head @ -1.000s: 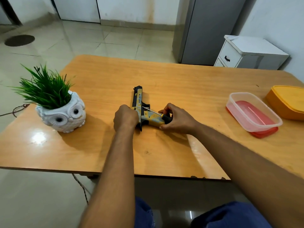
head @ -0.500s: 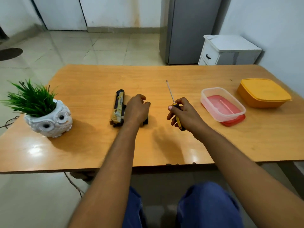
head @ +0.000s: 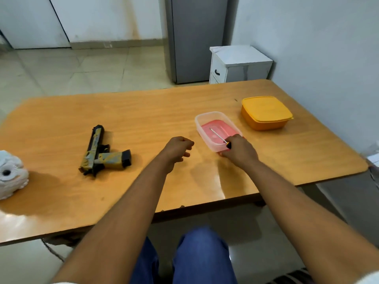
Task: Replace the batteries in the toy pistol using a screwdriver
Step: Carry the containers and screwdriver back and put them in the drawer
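Observation:
The toy pistol (head: 102,154), black with a worn yellow pattern, lies on its side at the left of the wooden table (head: 143,111), with no hand on it. My left hand (head: 177,149) hovers over the table's middle, right of the pistol, with its fingers curled in; nothing shows between them. My right hand (head: 239,151) grips the screwdriver (head: 219,136) by its black and yellow handle. The thin metal shaft points up and left over the clear plastic container (head: 206,138), which sits on a red lid.
An orange lidded box (head: 265,112) stands at the back right of the table. A white owl-shaped pot (head: 11,175) sits at the left edge. Beyond the table are a white cabinet (head: 240,65) and a grey fridge (head: 196,37). My knees are under the near edge.
My left hand has let go of the pistol and moved right. My right hand carried the screwdriver from the pistol to the clear container. The view has swung right.

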